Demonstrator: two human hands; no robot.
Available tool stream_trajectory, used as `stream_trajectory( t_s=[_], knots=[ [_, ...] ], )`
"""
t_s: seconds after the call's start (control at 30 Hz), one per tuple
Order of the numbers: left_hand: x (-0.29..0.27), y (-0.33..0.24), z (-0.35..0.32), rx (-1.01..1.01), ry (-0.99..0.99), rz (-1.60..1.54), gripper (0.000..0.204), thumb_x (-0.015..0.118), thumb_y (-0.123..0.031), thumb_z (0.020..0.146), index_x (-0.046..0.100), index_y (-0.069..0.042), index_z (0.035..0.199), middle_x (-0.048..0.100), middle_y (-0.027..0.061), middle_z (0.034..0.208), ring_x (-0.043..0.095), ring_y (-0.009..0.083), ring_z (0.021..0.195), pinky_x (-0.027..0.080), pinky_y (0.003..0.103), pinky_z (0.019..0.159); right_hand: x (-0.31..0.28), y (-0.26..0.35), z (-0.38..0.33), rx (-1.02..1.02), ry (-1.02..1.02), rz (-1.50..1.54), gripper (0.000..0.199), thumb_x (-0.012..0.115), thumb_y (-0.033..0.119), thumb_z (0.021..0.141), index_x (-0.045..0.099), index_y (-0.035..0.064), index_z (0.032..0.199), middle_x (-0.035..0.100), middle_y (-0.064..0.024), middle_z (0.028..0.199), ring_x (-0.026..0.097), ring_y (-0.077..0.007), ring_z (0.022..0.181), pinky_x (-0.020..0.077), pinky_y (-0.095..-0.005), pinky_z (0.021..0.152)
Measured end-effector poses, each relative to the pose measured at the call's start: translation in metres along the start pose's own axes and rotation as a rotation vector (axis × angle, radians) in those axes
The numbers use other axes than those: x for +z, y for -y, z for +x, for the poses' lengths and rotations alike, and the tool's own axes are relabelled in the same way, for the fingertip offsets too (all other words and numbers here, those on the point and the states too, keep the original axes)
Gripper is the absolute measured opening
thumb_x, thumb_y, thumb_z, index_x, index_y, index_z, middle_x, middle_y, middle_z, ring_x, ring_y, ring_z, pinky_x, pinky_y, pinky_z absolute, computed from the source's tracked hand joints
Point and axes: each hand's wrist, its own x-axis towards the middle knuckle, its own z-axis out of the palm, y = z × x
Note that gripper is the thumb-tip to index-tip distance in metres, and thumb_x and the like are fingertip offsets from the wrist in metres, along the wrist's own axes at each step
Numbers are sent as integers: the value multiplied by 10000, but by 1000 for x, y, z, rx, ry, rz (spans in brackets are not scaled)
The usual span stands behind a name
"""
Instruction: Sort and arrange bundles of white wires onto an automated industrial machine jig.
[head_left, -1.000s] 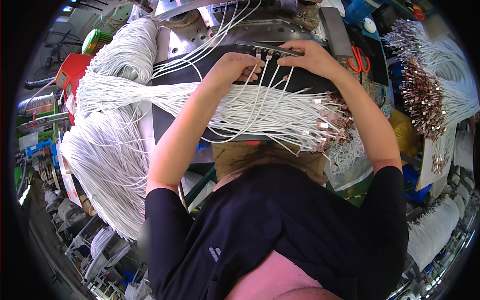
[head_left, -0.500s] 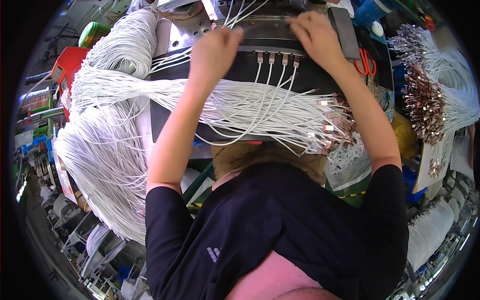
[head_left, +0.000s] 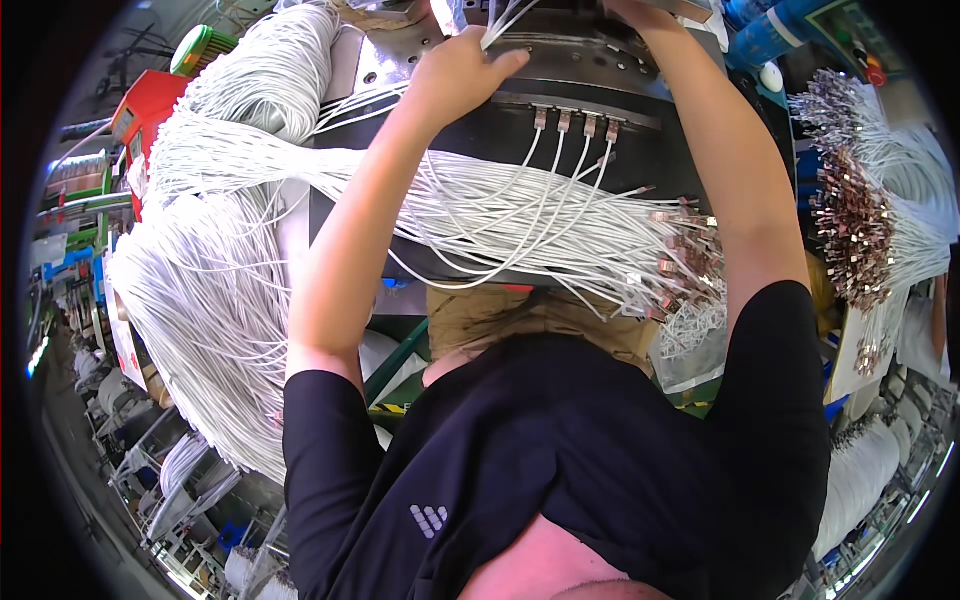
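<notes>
My left hand (head_left: 458, 78) is at the top of the bench, its thumb sticking out to the right. Several white cables (head_left: 508, 24) come out between its thumb and fingers, and I see it closed round them. At the upper edge, my right hand (head_left: 632, 10) is partly cut off and its fingers are hidden. Below the hands, several cables with copper-coloured connectors (head_left: 589, 127) are set in a row along a dark metal bar (head_left: 640, 120). A wide bundle of white cables (head_left: 500, 215) lies across the black work surface, its connector ends (head_left: 690, 255) to the right.
Large coils of white cable (head_left: 205, 320) are heaped on the left, by a red machine housing (head_left: 155, 105). A perforated metal plate (head_left: 570, 55) lies beneath my hands. On the right, more connector-ended cables (head_left: 855, 220) hang over a board. A blue cylinder (head_left: 765, 40) stands at the upper right.
My right hand has moved farther up to the top edge, and its forearm now covers the red-handled scissors seen before. My left hand has moved slightly up and right. The view has shifted a little.
</notes>
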Motion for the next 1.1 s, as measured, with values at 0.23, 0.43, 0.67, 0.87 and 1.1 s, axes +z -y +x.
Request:
stream_trajectory(
  t_s=[0.23, 0.43, 0.67, 0.87, 1.1],
  knots=[
    [-178, 121, -41, 173, -623, -473, 257, 480, -116, 912, 678, 35, 973, 682, 125, 943, 640, 201, 848, 514, 338, 811, -62, 32, 31, -61, -134, 92, 532, 707, 396, 836, 614, 29, 1210, 650, -207, 1101, 608, -361, 1040, 470, -435, 951],
    [-155, 191, -106, -644, -559, 120, 483, 510, -448, 996, 756, -32, 969, 728, 63, 756, 637, 169, 671, 487, 312, 677, -105, 58, -21, 338, 595, 588, 421, 630, 373, 930, 638, 38, 1184, 664, -204, 1105, 609, -367, 1070, 457, -438, 953],
    [21, -47, -113, 552, -125, -133, 216, 746, -243, 837, 699, -94, 986, 652, 59, 1011, 612, 276, 953, 488, 384, 823, -171, 37, -66, 132, 632, 384, 230, 665, 226, 917, 701, 100, 1106, 600, -113, 942, 570, -310, 1003, 468, -370, 860],
    [29, -61, -108, 529, -114, -20, 252, 741, -278, 842, 691, -89, 1001, 627, 63, 1012, 600, 273, 910, 486, 390, 818, -183, 35, -94, -23, 691, 485, 250, 615, 234, 952, 672, 71, 1134, 599, -132, 939, 575, -308, 1004, 463, -372, 868],
    [23, -60, -99, 339, -60, -98, 214, 728, -290, 844, 695, -78, 858, 632, 74, 854, 614, 268, 816, 488, 430, 750, -120, 36, -57, 185, 552, 653, 277, 604, 256, 944, 677, 64, 1129, 660, -130, 1042, 597, -323, 1020, 475, -382, 872]
  ],
)
